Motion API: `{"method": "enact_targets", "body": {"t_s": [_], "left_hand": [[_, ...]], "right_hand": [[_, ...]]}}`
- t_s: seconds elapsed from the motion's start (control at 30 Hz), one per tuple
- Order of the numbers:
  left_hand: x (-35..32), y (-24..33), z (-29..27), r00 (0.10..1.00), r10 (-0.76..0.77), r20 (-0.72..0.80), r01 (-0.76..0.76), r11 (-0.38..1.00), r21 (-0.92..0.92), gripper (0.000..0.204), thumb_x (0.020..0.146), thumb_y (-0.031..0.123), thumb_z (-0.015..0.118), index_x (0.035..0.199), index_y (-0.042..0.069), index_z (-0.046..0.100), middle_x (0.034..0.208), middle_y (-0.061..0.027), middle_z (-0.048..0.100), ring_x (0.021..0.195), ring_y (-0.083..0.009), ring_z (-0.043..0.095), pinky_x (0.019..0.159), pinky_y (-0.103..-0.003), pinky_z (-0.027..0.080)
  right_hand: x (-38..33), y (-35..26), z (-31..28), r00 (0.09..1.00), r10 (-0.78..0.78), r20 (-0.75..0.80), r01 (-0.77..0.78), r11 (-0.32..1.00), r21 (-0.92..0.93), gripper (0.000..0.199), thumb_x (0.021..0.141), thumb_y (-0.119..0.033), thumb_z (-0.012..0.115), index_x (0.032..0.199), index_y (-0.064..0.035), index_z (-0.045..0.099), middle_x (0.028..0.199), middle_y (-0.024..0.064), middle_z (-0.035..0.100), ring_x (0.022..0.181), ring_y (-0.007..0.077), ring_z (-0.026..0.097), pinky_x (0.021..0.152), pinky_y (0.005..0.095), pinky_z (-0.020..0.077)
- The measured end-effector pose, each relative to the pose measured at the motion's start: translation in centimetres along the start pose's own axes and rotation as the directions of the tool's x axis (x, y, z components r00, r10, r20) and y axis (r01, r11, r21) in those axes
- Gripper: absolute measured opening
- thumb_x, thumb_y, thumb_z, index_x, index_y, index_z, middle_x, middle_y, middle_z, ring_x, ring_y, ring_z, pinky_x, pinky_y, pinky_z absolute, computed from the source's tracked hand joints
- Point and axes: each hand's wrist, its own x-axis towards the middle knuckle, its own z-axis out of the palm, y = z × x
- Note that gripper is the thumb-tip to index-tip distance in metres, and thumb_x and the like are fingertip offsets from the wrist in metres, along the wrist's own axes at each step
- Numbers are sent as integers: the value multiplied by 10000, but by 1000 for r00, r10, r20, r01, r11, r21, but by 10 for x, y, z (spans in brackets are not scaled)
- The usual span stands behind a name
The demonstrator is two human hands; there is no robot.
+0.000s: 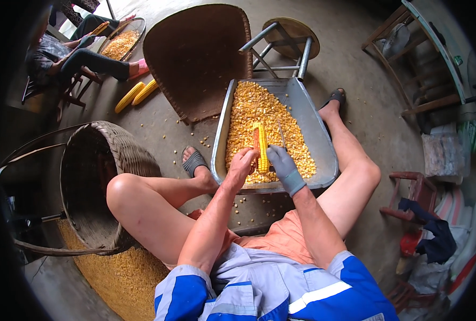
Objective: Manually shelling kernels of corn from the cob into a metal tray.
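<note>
My bare left hand (242, 165) is closed around the lower end of an ear of corn (263, 147). The ear stands tilted up, yellow kernels on its right side and a reddish stripped strip along its left. My right hand (285, 163), in a grey glove, is closed just right of the ear. From its fist a thin metal rod (281, 132) points away from me; its handle is hidden in the fingers. Both hands are over a grey metal tub (315, 125) between my legs, and loose corn kernels (256, 107) cover much of its bottom.
A large brown woven tray (195, 59) leans against a round stool (291, 40) beyond the tub. A basket (112, 144) lies tipped at left, above a kernel heap (120, 278). Two corn ears (136, 96) lie near a seated person (83, 59). Right: small stool (411, 198), sacks (457, 214).
</note>
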Motion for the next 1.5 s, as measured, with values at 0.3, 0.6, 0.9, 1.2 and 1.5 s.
{"method": "enact_targets", "body": {"t_s": [0.3, 0.6, 0.9, 1.2, 1.5], "left_hand": [[5, -10, 19, 989, -67, 130, 61, 997, 51, 374, 894, 279, 535, 1132, -5, 583, 938, -48, 613, 821, -128, 569, 702, -252, 452], [9, -30, 18, 952, 304, 35, -297, 888, 351, 493, 877, 419, 586, 1069, -35, 613, 958, -176, 651, 874, -251, 621, 800, -338, 481], [-13, -29, 43, 979, 159, 128, -193, 926, 325, 407, 968, 373, 466, 814, 19, 594, 658, 12, 531, 593, -76, 462, 513, -260, 373], [-21, -17, 42, 994, -42, 100, 54, 992, -118, 429, 993, 403, 370, 840, 76, 603, 604, 31, 493, 452, -54, 403, 395, -215, 308], [-22, -22, 49, 984, 155, 87, -176, 925, 336, 407, 953, 393, 490, 783, 29, 558, 606, 38, 472, 554, -81, 419, 490, -258, 328]], "right_hand": [[28, 11, -1, 927, 309, -211, -111, 765, 634, 334, 921, -342, 533, 893, -10, 562, 736, 86, 590, 634, 184, 596, 595, 313, 517], [29, 20, -7, 906, 381, -183, -103, 618, 779, 300, 915, -309, 548, 900, -11, 523, 732, 86, 583, 597, 174, 578, 551, 314, 513], [23, 9, -2, 889, 422, -178, -130, 605, 786, 313, 906, -351, 562, 849, -49, 500, 670, 59, 544, 532, 182, 543, 494, 321, 479], [19, 0, 0, 895, 407, -186, -79, 553, 829, 342, 907, -391, 545, 819, -63, 507, 658, 49, 538, 528, 177, 535, 490, 316, 471], [21, 7, 0, 837, 469, -283, -103, 642, 760, 397, 896, -453, 541, 786, -75, 492, 618, 45, 513, 494, 172, 510, 459, 310, 430]]}}
